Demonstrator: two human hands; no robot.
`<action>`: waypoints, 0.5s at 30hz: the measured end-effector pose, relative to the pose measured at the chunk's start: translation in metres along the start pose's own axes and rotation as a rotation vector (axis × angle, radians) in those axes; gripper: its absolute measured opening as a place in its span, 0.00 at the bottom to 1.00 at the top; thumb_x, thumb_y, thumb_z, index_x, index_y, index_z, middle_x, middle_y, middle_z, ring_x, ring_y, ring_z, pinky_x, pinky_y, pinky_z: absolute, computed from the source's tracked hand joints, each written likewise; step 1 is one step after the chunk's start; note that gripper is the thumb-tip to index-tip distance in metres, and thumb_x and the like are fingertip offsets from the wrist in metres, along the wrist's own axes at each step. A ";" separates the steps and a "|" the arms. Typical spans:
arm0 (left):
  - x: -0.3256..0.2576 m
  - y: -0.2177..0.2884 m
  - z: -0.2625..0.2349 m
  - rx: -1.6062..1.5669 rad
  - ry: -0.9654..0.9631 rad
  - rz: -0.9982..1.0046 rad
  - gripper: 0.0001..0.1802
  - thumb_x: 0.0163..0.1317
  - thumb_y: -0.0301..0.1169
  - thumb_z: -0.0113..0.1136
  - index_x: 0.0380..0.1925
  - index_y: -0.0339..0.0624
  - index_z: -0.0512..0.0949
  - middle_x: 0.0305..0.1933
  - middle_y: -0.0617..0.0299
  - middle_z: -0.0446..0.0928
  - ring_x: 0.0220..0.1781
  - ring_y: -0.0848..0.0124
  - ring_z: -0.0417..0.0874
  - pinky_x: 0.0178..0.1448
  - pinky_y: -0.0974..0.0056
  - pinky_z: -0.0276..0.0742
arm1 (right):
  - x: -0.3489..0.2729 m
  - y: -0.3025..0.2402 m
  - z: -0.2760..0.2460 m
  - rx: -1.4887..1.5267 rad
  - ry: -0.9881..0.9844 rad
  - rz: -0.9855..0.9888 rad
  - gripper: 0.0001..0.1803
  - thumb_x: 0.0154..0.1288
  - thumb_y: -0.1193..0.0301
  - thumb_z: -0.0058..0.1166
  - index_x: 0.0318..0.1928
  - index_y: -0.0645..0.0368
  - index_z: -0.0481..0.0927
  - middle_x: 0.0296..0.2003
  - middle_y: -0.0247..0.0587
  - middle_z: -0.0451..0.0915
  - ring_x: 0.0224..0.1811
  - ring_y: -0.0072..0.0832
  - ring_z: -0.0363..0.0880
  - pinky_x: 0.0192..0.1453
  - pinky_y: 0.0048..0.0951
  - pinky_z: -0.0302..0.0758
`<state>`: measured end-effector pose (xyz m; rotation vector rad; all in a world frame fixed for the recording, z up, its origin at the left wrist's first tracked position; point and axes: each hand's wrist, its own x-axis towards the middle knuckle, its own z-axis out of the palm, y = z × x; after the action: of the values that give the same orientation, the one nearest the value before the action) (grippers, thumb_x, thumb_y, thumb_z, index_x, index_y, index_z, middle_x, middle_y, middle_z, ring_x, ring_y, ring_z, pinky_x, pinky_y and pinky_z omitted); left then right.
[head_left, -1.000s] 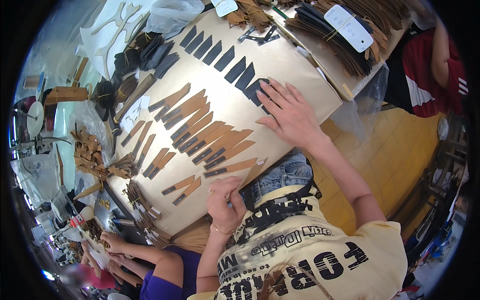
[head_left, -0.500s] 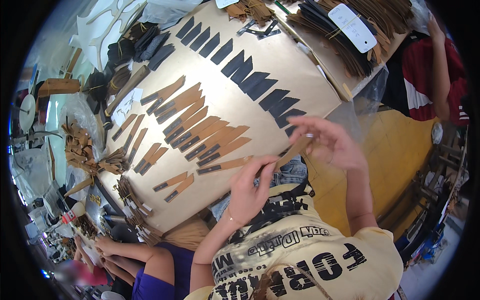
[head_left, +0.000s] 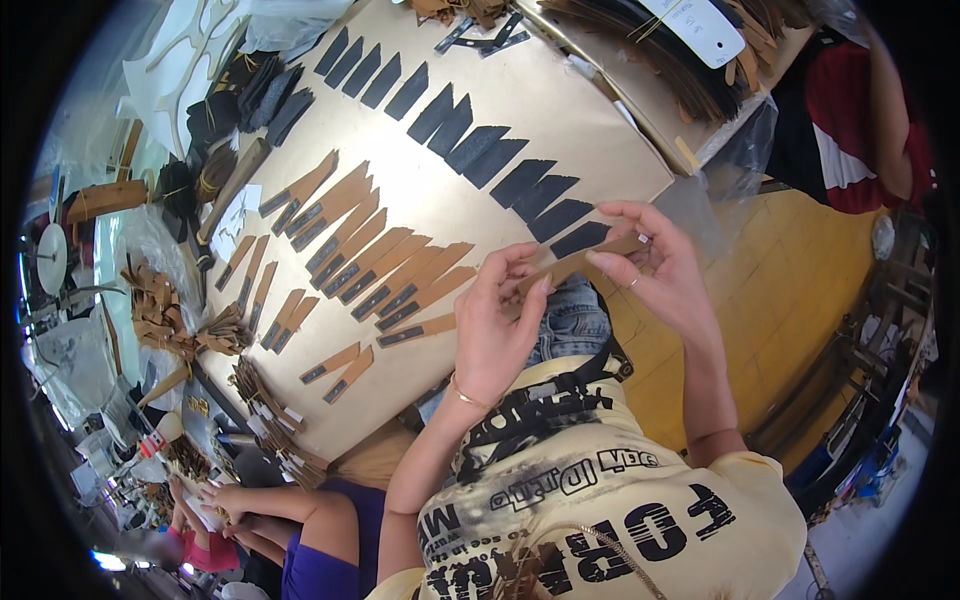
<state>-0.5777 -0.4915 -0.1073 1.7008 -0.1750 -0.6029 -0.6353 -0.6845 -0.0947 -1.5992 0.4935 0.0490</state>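
Note:
A brown leather strip [head_left: 572, 266] is stretched between my two hands above the table's near right edge. My left hand [head_left: 497, 325] pinches its left end between thumb and fingers. Around its other end, my right hand [head_left: 662, 268] has thumb and fingers closed; the fingers partly cover that end. Just beyond the strip lies the closest of several black angled-end pieces [head_left: 484, 150], which run in a slanting row across the table. To the left of my hands, brown leather strips with dark ends [head_left: 372, 262] lie in slanting, partly overlapping rows.
The paper-covered table [head_left: 430, 200] bears bundled brown strips [head_left: 262, 395] at its left edge and dark bundles [head_left: 262, 95] farther back. A tagged stack of strips [head_left: 660, 50] sits far right. Other people sit nearby: a purple garment [head_left: 325, 540] at lower left, a red sleeve [head_left: 850, 110] at right.
My right hand, earlier blurred with fingers loosely spread, now closes on the strip's right end. The strip has turned from steeply slanted to nearly level. The view has shifted slightly.

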 end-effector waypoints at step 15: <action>0.003 0.000 0.005 0.138 0.083 -0.061 0.05 0.65 0.22 0.63 0.38 0.31 0.79 0.34 0.63 0.81 0.33 0.83 0.77 0.34 0.77 0.73 | 0.018 -0.002 0.006 -0.270 0.014 -0.121 0.29 0.58 0.74 0.66 0.61 0.57 0.73 0.31 0.37 0.80 0.35 0.23 0.80 0.42 0.26 0.75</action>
<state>-0.5776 -0.4968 -0.1087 1.8673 -0.1082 -0.5751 -0.6165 -0.6838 -0.0989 -1.8927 0.4124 0.0137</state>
